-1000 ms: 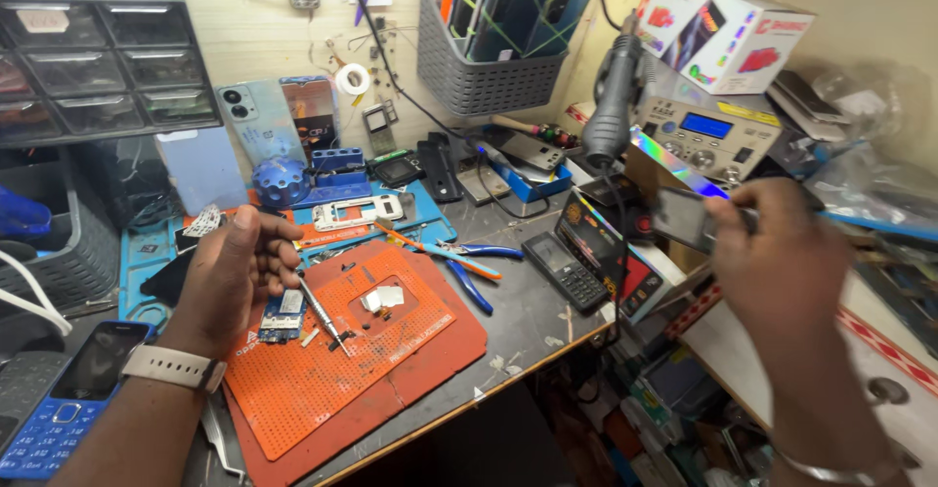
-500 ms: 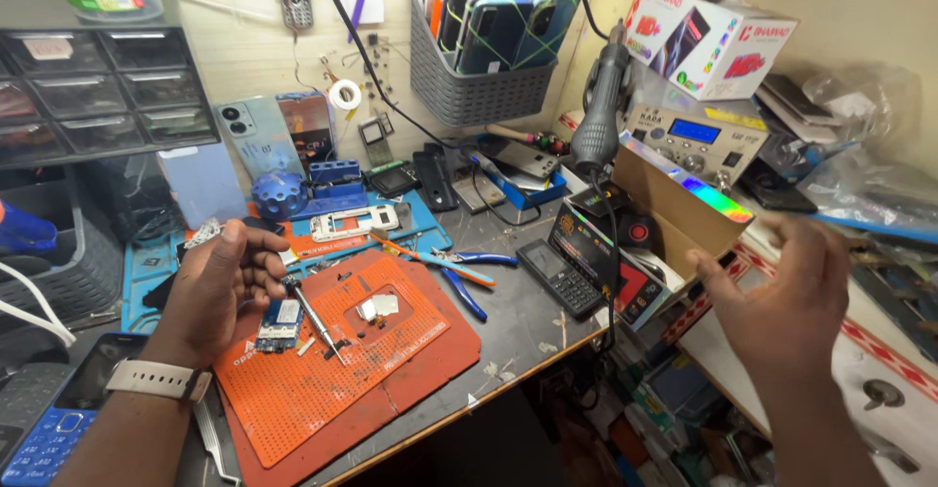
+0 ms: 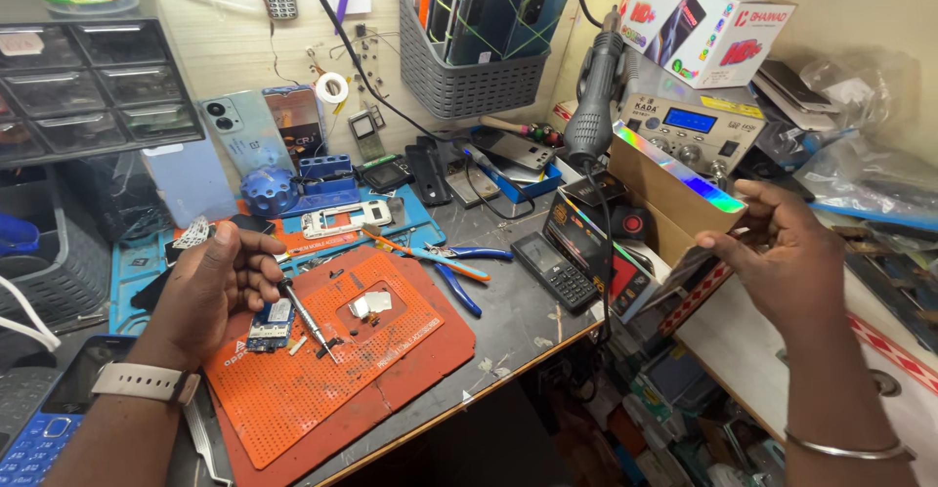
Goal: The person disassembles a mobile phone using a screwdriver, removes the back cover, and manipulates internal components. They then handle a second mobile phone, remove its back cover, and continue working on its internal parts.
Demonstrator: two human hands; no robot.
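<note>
The screwdriver (image 3: 305, 316) lies with its long axis diagonal, handle up toward the left hand (image 3: 217, 287) and tip down-right onto the orange perforated mat (image 3: 322, 389); the left hand's fingers are curled closed around the handle; a small blue circuit board (image 3: 271, 325) sits just beside the shaft, a small metal shield (image 3: 369, 303) further right on the mat; the right hand (image 3: 787, 257) is raised well apart, fingers pinched on a thin flat piece that is hard to make out, beside an open cardboard box (image 3: 674, 189); the dark workbench (image 3: 508, 321) carries blue-handled pliers (image 3: 459, 272) and a keypad phone (image 3: 555, 270); a grey wall basket (image 3: 469, 82) holds phones; the bench's left end is cut off.
</note>
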